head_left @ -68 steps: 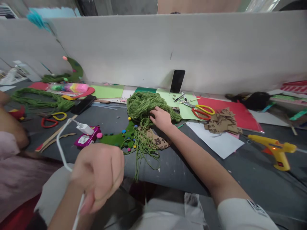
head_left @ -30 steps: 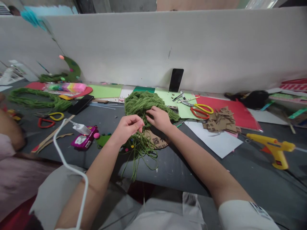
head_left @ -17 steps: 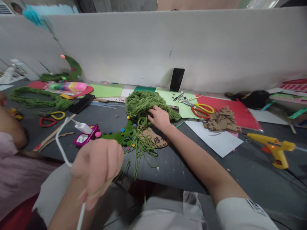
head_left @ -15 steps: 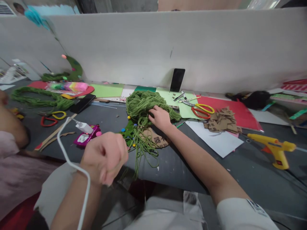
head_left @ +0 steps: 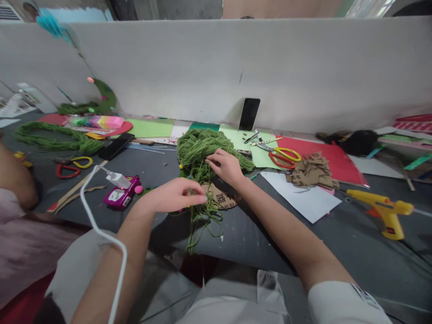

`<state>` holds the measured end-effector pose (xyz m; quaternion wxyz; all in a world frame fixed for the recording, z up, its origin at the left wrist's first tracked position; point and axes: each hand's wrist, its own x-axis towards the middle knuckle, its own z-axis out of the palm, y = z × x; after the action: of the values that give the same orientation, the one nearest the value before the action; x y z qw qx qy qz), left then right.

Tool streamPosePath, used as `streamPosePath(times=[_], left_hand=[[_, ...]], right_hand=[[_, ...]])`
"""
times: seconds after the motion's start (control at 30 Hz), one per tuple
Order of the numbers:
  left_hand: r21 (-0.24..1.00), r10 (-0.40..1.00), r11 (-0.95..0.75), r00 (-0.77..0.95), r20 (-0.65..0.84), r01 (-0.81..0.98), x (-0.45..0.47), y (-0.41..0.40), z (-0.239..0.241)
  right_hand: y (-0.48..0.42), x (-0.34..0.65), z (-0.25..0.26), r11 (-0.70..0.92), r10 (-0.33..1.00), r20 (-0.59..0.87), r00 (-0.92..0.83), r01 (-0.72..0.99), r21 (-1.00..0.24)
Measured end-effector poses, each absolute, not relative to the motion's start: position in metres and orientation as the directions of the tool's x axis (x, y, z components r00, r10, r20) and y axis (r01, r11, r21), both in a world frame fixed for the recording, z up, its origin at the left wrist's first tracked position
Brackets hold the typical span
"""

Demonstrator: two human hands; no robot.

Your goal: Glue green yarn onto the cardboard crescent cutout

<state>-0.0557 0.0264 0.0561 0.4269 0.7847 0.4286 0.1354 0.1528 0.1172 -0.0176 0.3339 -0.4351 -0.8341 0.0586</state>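
Observation:
A tangled heap of green yarn (head_left: 199,148) lies on the grey table (head_left: 256,238), with loose strands (head_left: 202,216) trailing toward the front edge. My right hand (head_left: 227,167) rests on the heap's near side, its fingers pinched on strands. My left hand (head_left: 175,196) reaches in low from the left, fingers pointing right and pinched on a strand just in front of the heap. Under the strands sits a printed cardboard piece (head_left: 222,199). A green felt shape with coloured dots is mostly hidden behind my left hand.
Yellow-and-red scissors (head_left: 283,156), cardboard scraps (head_left: 312,172), white paper (head_left: 303,198) and a yellow glue gun (head_left: 388,213) lie to the right. A white charger and cable (head_left: 116,181), a pink tool (head_left: 122,196) and another person's arm (head_left: 13,180) are on the left. A phone (head_left: 249,114) leans on the partition.
My left hand, pulled back near my body in a fist half a second ago, has moved forward again to the strands by the heap. The right hand stayed on the yarn.

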Motion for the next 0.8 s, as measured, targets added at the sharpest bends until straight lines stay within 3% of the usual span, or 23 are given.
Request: streamPosePath(times=[0.07, 0.17, 0.33, 0.47, 0.6, 0.8], left_hand=[[0.775, 0.911, -0.223, 0.41, -0.051, 0.592, -0.046, 0.038, 0.043], [0.828, 0.971, -0.176, 0.231, 0.058, 0.533, -0.031, 0.054, 0.03], [0.884, 0.963, -0.099, 0.269, -0.031, 0.457, -0.016, 0.065, 0.026], [0.9, 0.966, -0.148, 0.255, 0.042, 0.411, -0.019, 0.066, 0.022], [0.962, 0.966, -0.187, 0.217, 0.143, 0.198, -0.028, 0.07, 0.016], [0.967, 0.943, -0.226, 0.224, 0.247, -0.114, -0.032, 0.056, 0.031]], right_hand=[[0.116, 0.154, -0.015, 0.63, 0.754, 0.513, -0.411, 0.672, -0.388], [0.114, 0.153, -0.01, 0.65, 0.741, 0.509, -0.439, 0.661, -0.375], [0.113, 0.153, -0.003, 0.681, 0.716, 0.515, -0.472, 0.635, -0.364], [0.114, 0.155, -0.005, 0.699, 0.699, 0.519, -0.491, 0.624, -0.35], [0.116, 0.155, -0.013, 0.683, 0.719, 0.467, -0.515, 0.646, -0.341], [0.115, 0.144, -0.022, 0.503, 0.834, 0.383, -0.399, 0.833, -0.229]])
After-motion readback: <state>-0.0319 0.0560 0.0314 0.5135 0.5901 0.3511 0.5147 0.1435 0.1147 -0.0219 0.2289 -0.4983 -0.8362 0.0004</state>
